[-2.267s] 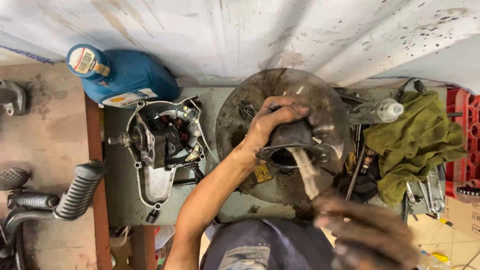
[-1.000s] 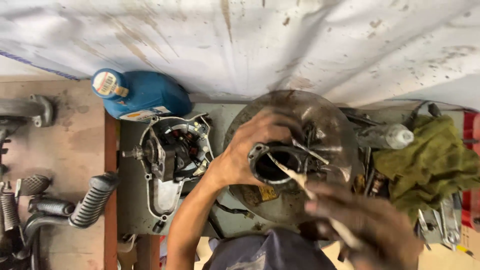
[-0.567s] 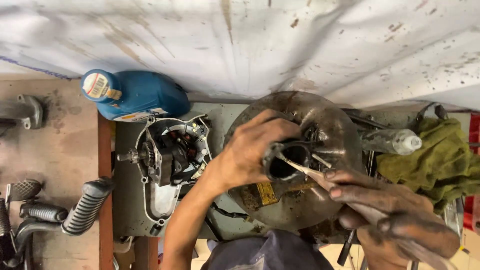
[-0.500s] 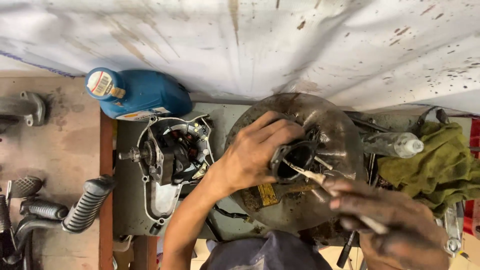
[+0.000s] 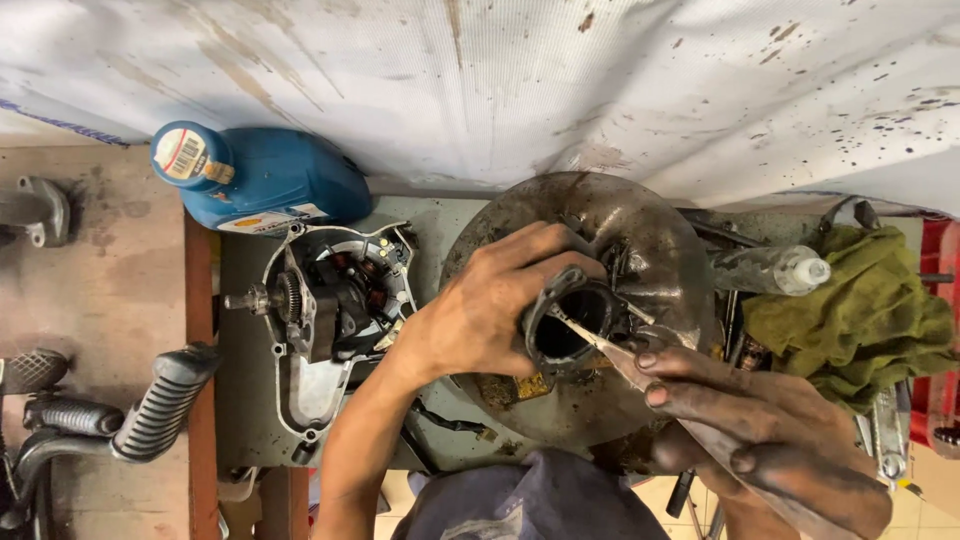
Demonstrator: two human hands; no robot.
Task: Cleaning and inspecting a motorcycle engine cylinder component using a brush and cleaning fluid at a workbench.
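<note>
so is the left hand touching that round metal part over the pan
Touching. The head view shows the left hand wrapped around the round metal part, fingers curled over its rim.

left hand point(image 5: 480, 315) curled in a grip, right hand point(image 5: 760, 430) apparently pinching, greasy

Backdrop: white plastic sheet point(image 5: 480, 80), wrinkled, spattered with dark spots and brown streaks, across the top. Counter: grey-green metal counter point(image 5: 240, 400) with a reddish-brown wooden edge strip point(image 5: 200, 400) on its left. Floor: bare, stained concrete floor point(image 5: 90, 260) at left; pale tiled floor point(image 5: 935, 480) at lower right. Red plastic crate point(image 5: 940, 330) at the right edge. Light: even, soft, no hard shadows.
</note>
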